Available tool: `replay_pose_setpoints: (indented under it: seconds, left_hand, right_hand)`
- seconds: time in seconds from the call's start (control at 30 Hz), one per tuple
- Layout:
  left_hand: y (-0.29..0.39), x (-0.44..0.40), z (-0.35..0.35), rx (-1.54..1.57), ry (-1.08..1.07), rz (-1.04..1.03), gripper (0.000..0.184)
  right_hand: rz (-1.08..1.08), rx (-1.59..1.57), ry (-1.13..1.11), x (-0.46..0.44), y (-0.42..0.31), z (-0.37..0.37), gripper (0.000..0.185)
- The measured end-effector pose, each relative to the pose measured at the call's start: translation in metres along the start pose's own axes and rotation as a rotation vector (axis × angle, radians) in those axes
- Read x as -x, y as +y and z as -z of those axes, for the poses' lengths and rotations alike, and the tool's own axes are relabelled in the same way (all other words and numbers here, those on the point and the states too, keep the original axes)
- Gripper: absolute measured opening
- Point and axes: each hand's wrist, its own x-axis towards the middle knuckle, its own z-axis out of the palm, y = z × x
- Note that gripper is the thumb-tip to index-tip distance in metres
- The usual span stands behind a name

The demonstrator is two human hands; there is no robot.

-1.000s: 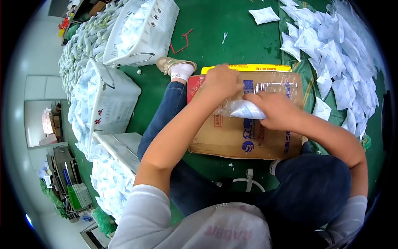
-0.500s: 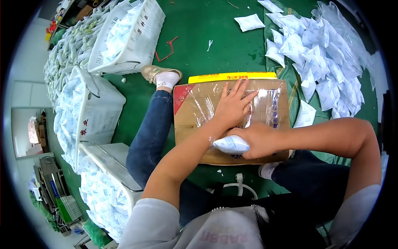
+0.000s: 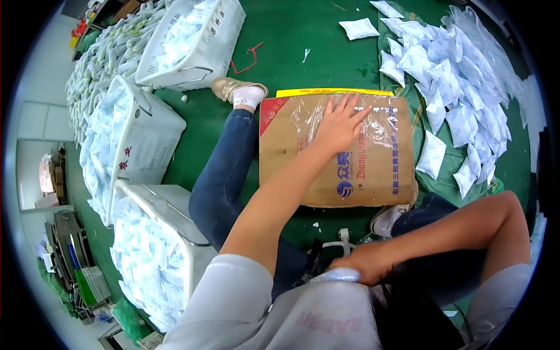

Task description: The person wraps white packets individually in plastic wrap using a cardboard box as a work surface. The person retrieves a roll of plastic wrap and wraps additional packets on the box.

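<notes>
A brown cardboard box [image 3: 291, 169] with blue and red print lies in front of me. Clear plastic film [image 3: 379, 131] covers part of its far side. My left hand [image 3: 340, 125] rests flat on the film, fingers spread. Close to my belly, my right hand [image 3: 364, 262] is wrapped around a puffy white pouch [image 3: 338, 275], which is partly hidden by my fingers. A yellow printed strip [image 3: 332, 92] shows along the box's far edge.
White crates of similar pouches stand left: a far crate [image 3: 224, 44], a middle crate [image 3: 151, 140] and a near crate [image 3: 195, 256]. A pile of loose pouches [image 3: 461, 111] lies right on a green sheet. Beyond the crates is a heap of long pale items [image 3: 96, 87].
My right hand has moved from over the box back toward my belly, still holding the pouch. More box print is uncovered. My left hand stays on the film; the view has shifted slightly.
</notes>
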Motion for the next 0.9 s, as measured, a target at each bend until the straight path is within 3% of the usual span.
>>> replay_pose_setpoints:
  seconds: [0.07,0.13,0.17,0.2,0.27,0.37,0.43,0.5,0.63,0.7,0.77,0.87,0.9]
  left_hand:
    - [0.003,0.003,0.004,0.015,-0.029,-0.017,0.050]
    - [-0.011,0.006,-0.002,0.455,0.046,0.102,0.051]
    - [-0.017,0.008,0.000,0.669,0.088,0.158,0.051]
    - [-0.016,0.018,0.016,1.088,0.116,0.390,0.051]
    - [-0.013,0.045,0.080,1.402,0.364,0.556,0.046]
    - [0.040,0.088,0.179,1.487,0.740,0.613,0.041]
    - [0.100,0.107,0.213,1.266,0.403,0.481,0.044]
    - [0.160,0.112,0.192,0.718,0.375,0.503,0.047]
    - [0.144,0.090,0.170,1.319,0.286,0.675,0.040]
    - [0.137,0.083,0.156,1.550,0.375,0.731,0.043]
    - [0.136,0.078,0.155,1.597,0.574,0.792,0.050]
    - [0.143,0.061,0.179,1.612,0.688,0.853,0.054]
    - [0.144,0.056,0.181,1.628,0.739,0.859,0.055]
  right_hand:
    - [0.128,-0.060,0.027,0.011,0.005,0.006,0.063]
    - [0.147,-0.193,0.019,0.029,0.012,0.016,0.070]
    - [0.043,-0.249,0.110,0.051,0.008,0.023,0.065]
    - [0.130,-0.446,0.106,0.064,0.014,0.026,0.060]
    - [0.011,-0.629,0.356,0.107,0.007,0.037,0.064]
    - [-0.095,-0.533,0.690,0.145,-0.024,0.053,0.063]
    - [-0.022,-0.274,0.724,0.143,-0.031,0.067,0.060]
    - [-0.053,-0.127,0.684,0.136,-0.051,0.078,0.058]
    - [-0.112,0.326,0.887,0.138,-0.067,0.085,0.050]
    - [-0.097,0.536,1.544,0.143,-0.077,0.093,0.041]
    - [0.188,0.608,1.821,0.146,-0.084,0.091,0.052]
    - [0.087,0.352,1.656,0.106,-0.067,0.080,0.076]
    - [0.280,-0.011,1.517,0.100,-0.077,0.077,0.071]
